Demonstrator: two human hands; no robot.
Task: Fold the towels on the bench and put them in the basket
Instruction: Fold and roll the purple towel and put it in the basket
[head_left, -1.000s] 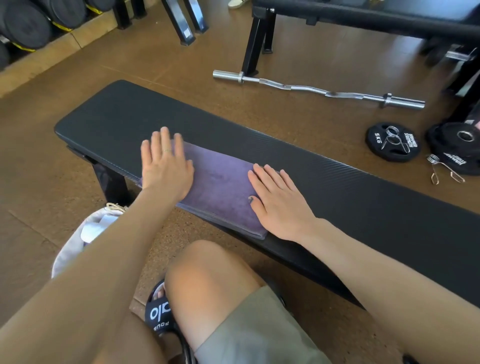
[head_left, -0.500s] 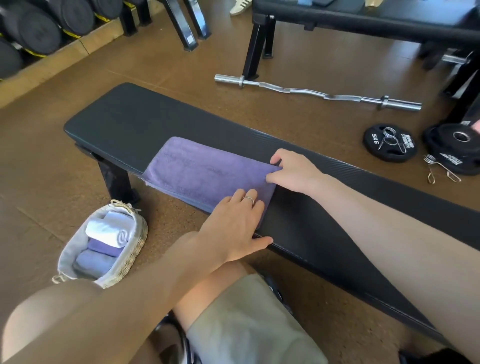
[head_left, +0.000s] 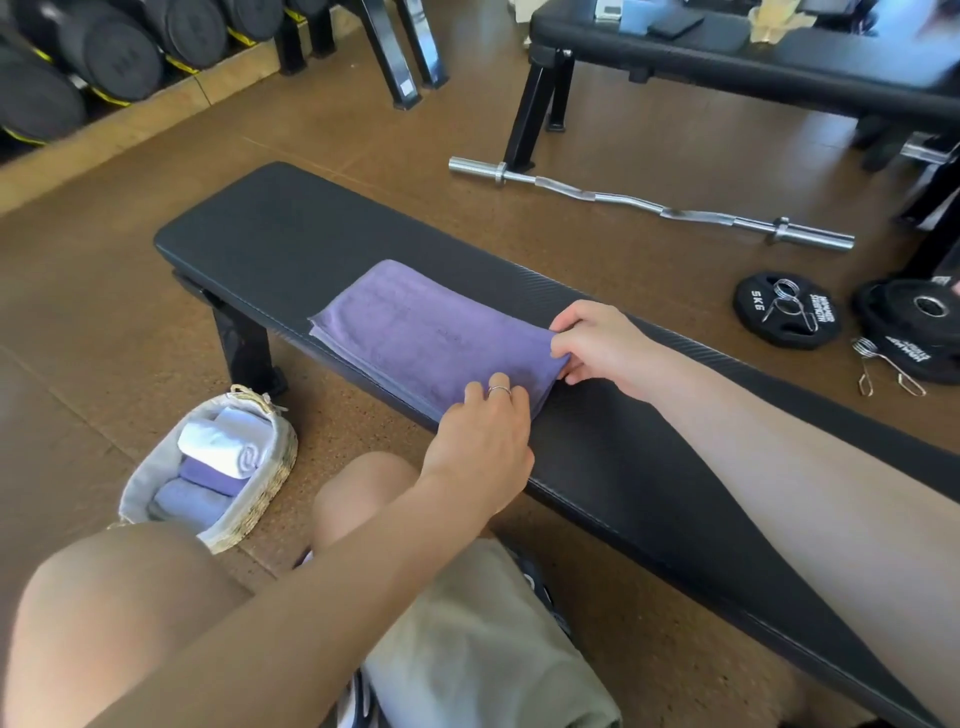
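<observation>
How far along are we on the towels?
Done: three rolled towels, one white and two purple, sit in the basket. In hand: the left hand and right hand pinch the right end of the folded purple towel on the bench. Left: finishing it and putting it in the basket.

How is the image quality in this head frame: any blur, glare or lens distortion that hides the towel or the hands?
Head view: purple towel, left hand and right hand are sharp and evenly lit; wide-angle bending curves the bench edge and swells the near forearms; motion smear in the top right corner; bright sheen on the curl bar; dumbbells at top left sit in shadow.
</observation>
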